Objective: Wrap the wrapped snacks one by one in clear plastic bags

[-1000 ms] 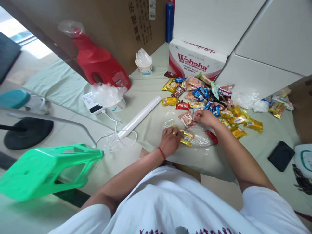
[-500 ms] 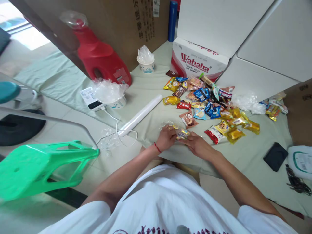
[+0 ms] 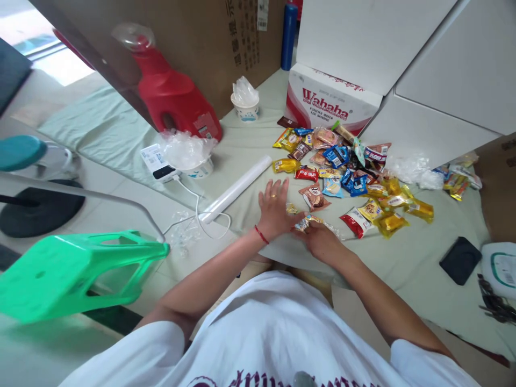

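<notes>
Clear snack bag (image 3: 318,218) being handled, just right of and below frame centre.
From here, the left hand (image 3: 274,210) is holding its fingers spread, thumb contact unclear; the right hand (image 3: 322,243) is pinching the bag. Wrapped snacks (image 3: 335,156) are lying upper right, before the Wahaha carton (image 3: 328,110).

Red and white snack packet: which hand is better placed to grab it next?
Your right hand, probably: it's nearer the packet, between it and your left hand, though it touches snacks in clear plastic.
</notes>
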### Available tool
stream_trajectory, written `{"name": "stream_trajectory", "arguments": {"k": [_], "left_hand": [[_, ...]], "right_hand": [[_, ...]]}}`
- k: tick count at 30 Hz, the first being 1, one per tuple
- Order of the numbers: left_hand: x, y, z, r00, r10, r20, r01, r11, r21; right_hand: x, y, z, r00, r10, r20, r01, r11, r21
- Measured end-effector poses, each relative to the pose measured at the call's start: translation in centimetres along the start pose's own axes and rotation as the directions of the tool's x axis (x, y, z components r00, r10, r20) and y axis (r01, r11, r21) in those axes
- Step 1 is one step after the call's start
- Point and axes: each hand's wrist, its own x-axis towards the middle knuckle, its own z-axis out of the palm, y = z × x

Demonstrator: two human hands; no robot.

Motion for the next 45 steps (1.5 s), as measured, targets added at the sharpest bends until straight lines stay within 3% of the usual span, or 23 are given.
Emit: {"name": "stream_trajectory", "arguments": {"k": [4, 6, 10, 14, 17, 21, 24, 26, 29, 30, 31, 33, 35, 38, 41, 43, 45], "left_hand": [[-0.8, -1.7, 0.1, 0.977, -0.115, 0.179, 0.086, 0.983, 0.161], [-1.0, -3.3, -0.4, 0.98, -0.127, 0.156, 0.103, 0.983, 0.151], [-1.3, -4.8, -1.9, 0.99, -0.08, 0.113, 0.082, 0.997, -0.008], [-2.2, -3.3, -3.6, 0.984, -0.095, 0.149, 0.125, 0.972, -0.2], [-3.3, -0.9, -3.6, 0.986, -0.107, 0.128, 0.139, 0.953, -0.268], [-4.5, 1.7, -1.2, 0.981, 0.053, 0.188, -0.027, 0.99, -0.139], [-4.7, 2.3, 0.8, 0.975, 0.016, 0.222, -0.021, 1.0, 0.02], [-4.7, 2.2, 1.5, 0.974, -0.023, 0.223, 0.001, 0.995, 0.099], [-4.7, 2.0, 2.0, 0.988, -0.02, 0.15, 0.0, 0.991, 0.133], [-4.7, 1.8, 2.2, 0.995, -0.032, 0.097, 0.019, 0.99, 0.138], [-4.6, 1.6, 2.3, 0.997, -0.065, 0.036, 0.059, 0.988, 0.145], [-4.4, 1.1, 2.6, 0.987, -0.148, -0.063, 0.156, 0.975, 0.159], [-4.1, 0.7, 2.9, 0.981, -0.17, -0.093, 0.183, 0.97, 0.157], [-3.9, 0.6, 3.1, 0.992, -0.102, -0.068, 0.11, 0.987, 0.116], [-4.8, 1.8, 3.3, 0.998, -0.061, -0.001, 0.061, 0.997, 0.044], [-5.9, 3.1, 3.6, 1.0, -0.001, 0.031, 0.0, 0.999, 0.05], [-7.1, 4.2, 4.0, 0.991, 0.117, 0.062, -0.123, 0.987, 0.107]], "right_hand": [[-0.8, 0.3, 0.1, 0.999, -0.027, -0.04, 0.03, 0.997, 0.073], [-1.5, 0.4, 0.1, 0.995, -0.049, -0.09, 0.065, 0.981, 0.184], [-2.2, 0.6, 0.5, 0.984, 0.052, -0.168, 0.015, 0.928, 0.373], [-1.3, 0.3, 1.4, 0.982, 0.045, -0.182, 0.007, 0.962, 0.272], [-0.4, -0.2, 1.8, 0.98, 0.066, -0.187, -0.024, 0.976, 0.218], [-0.3, -0.8, 2.0, 0.969, 0.116, -0.217, -0.068, 0.973, 0.219], [-1.6, -0.5, 2.0, 0.944, 0.127, -0.306, -0.008, 0.932, 0.364], [-2.8, 0.2, 2.1, 0.858, 0.306, -0.412, -0.089, 0.879, 0.468], [-4.4, 1.3, 3.1, 0.571, 0.651, -0.5, -0.424, 0.756, 0.5], [-4.6, 1.5, 3.6, 0.513, 0.698, -0.5, -0.508, 0.716, 0.478], [-4.7, 1.7, 4.2, 0.492, 0.72, -0.489, -0.561, 0.692, 0.454], [-4.7, 1.7, 5.1, 0.505, 0.727, -0.465, -0.588, 0.684, 0.432], [-4.4, 1.4, 5.5, 0.521, 0.715, -0.466, -0.56, 0.698, 0.446], [-4.0, 0.2, 5.0, 0.53, 0.713, -0.459, -0.49, 0.699, 0.521], [-3.4, -1.2, 4.2, 0.575, 0.721, -0.385, -0.397, 0.658, 0.64], [-2.9, -2.0, 3.9, 0.61, 0.723, -0.323, -0.27, 0.573, 0.774], [-2.3, -2.4, 4.0, 0.641, 0.725, -0.25, -0.074, 0.383, 0.921]]}}
